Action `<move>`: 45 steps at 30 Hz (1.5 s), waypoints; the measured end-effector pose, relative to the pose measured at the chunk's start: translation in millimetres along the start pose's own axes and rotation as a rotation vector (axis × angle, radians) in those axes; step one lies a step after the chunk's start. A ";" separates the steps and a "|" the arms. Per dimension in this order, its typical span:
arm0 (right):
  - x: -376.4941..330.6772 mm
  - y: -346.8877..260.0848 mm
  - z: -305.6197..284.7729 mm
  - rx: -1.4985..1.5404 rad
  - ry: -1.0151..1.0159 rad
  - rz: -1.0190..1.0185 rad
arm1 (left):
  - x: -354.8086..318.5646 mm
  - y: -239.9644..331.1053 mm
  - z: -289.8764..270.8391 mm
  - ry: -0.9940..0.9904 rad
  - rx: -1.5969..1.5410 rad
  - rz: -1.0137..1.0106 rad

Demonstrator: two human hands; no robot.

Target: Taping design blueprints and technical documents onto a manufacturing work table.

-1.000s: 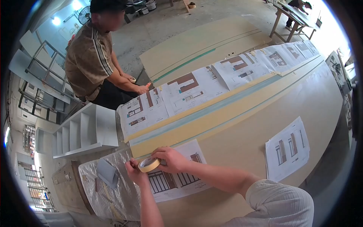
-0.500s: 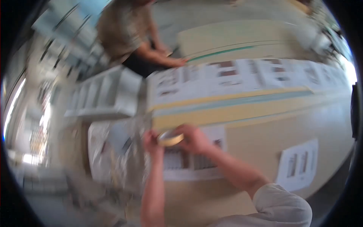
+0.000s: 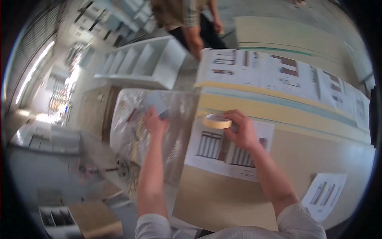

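Observation:
My right hand (image 3: 243, 131) grips a roll of yellow tape (image 3: 217, 123) by its right side, above a printed sheet (image 3: 207, 161) with drawings of slatted panels. My left hand (image 3: 156, 122) reaches over a plastic-wrapped panel (image 3: 175, 137) to the left. Its fingers are apart, at the near edge of a flat grey-blue piece (image 3: 154, 101) with a small dark part beside the thumb. Whether the fingertips touch that piece I cannot tell. Strips of yellow tape (image 3: 238, 103) run across the board behind the tape roll.
More printed sheets (image 3: 278, 75) line the far edge of the large beige board (image 3: 223, 199). Another sheet (image 3: 324, 195) lies at the right. A white shelf unit (image 3: 139, 61) stands at the far left. Beyond it, a person in a brown top (image 3: 171, 16) stands near the board's far corner.
Before, both hands were at the tape roll. My left hand has let go and moved left over the wrapped panel. The view has shifted left, and the other person has straightened up.

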State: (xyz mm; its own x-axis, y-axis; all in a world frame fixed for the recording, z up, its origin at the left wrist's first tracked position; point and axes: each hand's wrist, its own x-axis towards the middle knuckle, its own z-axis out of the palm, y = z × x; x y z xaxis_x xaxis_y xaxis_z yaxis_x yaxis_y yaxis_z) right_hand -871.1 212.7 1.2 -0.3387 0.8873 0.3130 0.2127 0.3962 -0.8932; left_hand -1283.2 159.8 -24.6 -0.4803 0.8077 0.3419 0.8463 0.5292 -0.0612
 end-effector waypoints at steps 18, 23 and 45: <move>2.0 4.4 5.5 0.118 -0.044 -0.014 | 17.6 -27.7 -1.3 -0.279 0.187 0.225; -0.3 7.4 3.5 0.099 -0.004 -0.064 | 3.0 -33.2 -15.4 -0.310 0.306 0.314; 1.5 7.8 8.5 0.111 0.032 -0.102 | 37.4 112.5 -171.1 -0.186 -1.124 0.133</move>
State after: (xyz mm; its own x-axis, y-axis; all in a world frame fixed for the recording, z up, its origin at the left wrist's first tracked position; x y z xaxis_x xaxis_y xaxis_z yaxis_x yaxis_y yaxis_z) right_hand -877.8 215.1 -8.1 -0.3233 0.8516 0.4127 0.0750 0.4578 -0.8859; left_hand -1166.6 205.0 141.8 -0.3190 0.9152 0.2462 0.5753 -0.0194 0.8177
